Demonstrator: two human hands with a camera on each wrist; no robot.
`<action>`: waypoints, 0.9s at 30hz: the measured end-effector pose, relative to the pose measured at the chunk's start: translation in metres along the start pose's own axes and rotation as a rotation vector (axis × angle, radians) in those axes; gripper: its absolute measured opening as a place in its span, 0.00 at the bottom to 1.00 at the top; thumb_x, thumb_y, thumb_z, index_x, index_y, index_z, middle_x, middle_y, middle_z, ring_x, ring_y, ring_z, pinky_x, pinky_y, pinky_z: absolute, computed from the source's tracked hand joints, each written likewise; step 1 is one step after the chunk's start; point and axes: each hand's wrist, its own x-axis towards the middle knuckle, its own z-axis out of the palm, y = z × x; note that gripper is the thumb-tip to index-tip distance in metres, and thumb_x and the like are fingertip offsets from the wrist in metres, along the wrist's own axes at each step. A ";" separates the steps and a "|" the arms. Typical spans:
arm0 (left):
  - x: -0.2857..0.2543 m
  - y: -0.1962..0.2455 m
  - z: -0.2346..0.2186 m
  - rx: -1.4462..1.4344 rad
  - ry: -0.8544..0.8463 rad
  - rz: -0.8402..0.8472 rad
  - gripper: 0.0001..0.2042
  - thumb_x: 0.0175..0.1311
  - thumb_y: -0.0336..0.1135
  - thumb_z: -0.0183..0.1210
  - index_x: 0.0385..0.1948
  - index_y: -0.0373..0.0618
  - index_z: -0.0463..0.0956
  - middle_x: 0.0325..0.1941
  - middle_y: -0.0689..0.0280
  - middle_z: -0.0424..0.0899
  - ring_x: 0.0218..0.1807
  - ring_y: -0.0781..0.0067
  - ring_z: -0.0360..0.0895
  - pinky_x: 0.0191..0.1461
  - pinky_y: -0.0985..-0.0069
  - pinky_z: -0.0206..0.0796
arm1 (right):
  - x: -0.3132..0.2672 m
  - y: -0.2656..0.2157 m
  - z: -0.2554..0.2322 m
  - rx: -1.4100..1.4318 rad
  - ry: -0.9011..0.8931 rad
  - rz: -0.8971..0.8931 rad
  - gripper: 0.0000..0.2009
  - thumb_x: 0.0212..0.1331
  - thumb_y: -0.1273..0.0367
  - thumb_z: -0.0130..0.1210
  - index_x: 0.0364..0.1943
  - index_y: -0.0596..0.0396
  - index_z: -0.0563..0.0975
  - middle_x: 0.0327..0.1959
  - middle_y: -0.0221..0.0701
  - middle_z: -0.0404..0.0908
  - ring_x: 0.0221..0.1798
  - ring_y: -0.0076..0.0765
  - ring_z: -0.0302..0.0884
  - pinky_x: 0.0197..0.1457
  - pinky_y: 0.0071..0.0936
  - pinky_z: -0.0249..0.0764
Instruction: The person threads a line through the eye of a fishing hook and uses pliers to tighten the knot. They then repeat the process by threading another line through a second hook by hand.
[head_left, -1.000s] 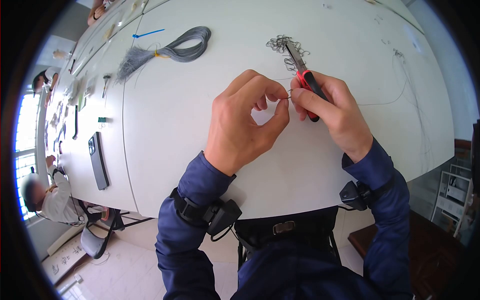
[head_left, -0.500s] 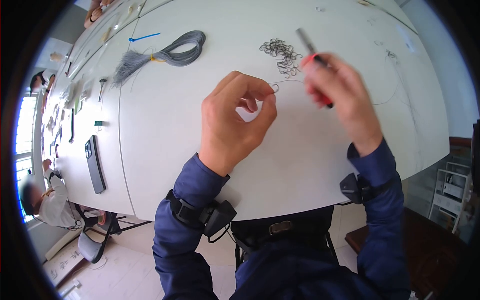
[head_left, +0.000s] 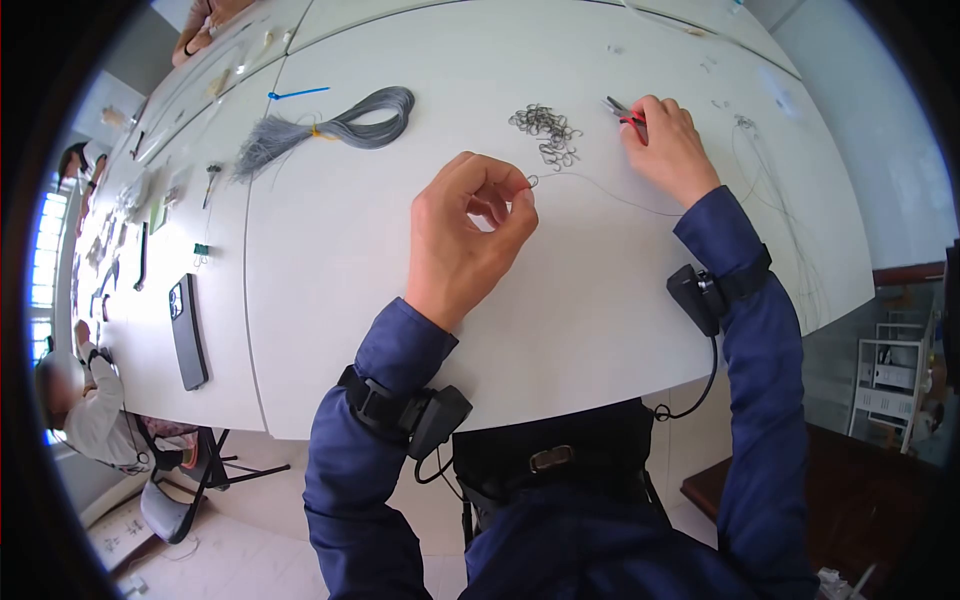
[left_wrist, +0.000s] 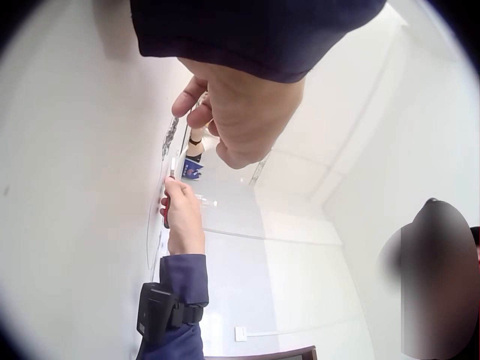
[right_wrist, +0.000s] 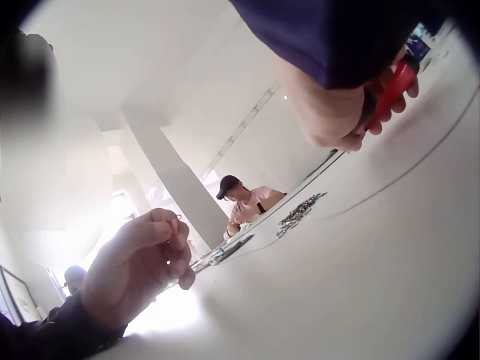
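In the head view my left hand (head_left: pixel 455 240) pinches a small fish hook (head_left: pixel 533 181) between thumb and forefinger, above the white table (head_left: pixel 560 310). A thin grey line (head_left: pixel 610 193) runs from the hook to the right across the table. My right hand (head_left: pixel 672 152) is stretched farther forward and grips pliers (head_left: pixel 637 120) with red and black handles, their jaws pointing away to the left. The right wrist view shows the red handle (right_wrist: pixel 396 88) within the curled fingers. A pile of fish hooks (head_left: pixel 545 128) lies between the two hands, just beyond them.
A looped bundle of grey line (head_left: pixel 380 118) with a yellow tie lies at the left, beside a blue cable tie (head_left: pixel 300 93). Nearer is a black phone (head_left: pixel 187 330). Loose line strands (head_left: pixel 790 215) spread on the right. Other people sit at the table's far left.
My right hand has moved away from the left, forward and right, carrying the pliers low beyond the line. My left hand has shifted slightly left and still pinches the hook.
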 end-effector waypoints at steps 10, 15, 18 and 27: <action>0.001 -0.003 0.000 -0.002 0.034 0.005 0.03 0.62 0.27 0.64 0.33 0.41 0.81 0.33 0.68 0.82 0.30 0.78 0.78 0.35 0.79 0.70 | -0.005 0.000 0.004 -0.012 0.223 -0.068 0.15 0.57 0.62 0.59 0.46 0.52 0.80 0.45 0.39 0.80 0.51 0.49 0.73 0.56 0.43 0.73; -0.001 0.000 0.000 -0.028 0.001 0.012 0.03 0.60 0.26 0.64 0.33 0.40 0.80 0.33 0.67 0.82 0.30 0.78 0.79 0.34 0.79 0.71 | -0.034 -0.067 -0.054 0.617 -0.081 -0.245 0.10 0.64 0.68 0.57 0.46 0.57 0.80 0.42 0.32 0.81 0.48 0.33 0.76 0.58 0.28 0.72; -0.001 0.000 0.000 -0.029 -0.007 0.020 0.03 0.59 0.26 0.64 0.33 0.39 0.80 0.33 0.66 0.82 0.29 0.78 0.78 0.33 0.79 0.71 | -0.052 -0.088 -0.053 0.821 -0.235 -0.216 0.10 0.64 0.67 0.57 0.44 0.59 0.80 0.38 0.32 0.83 0.43 0.30 0.78 0.54 0.28 0.73; 0.004 0.006 -0.009 -0.628 -0.117 -0.423 0.04 0.67 0.29 0.62 0.37 0.40 0.80 0.32 0.70 0.80 0.29 0.81 0.76 0.34 0.78 0.69 | -0.069 -0.099 -0.034 0.853 -0.074 -0.252 0.15 0.63 0.67 0.58 0.51 0.61 0.77 0.37 0.35 0.84 0.41 0.33 0.81 0.54 0.31 0.74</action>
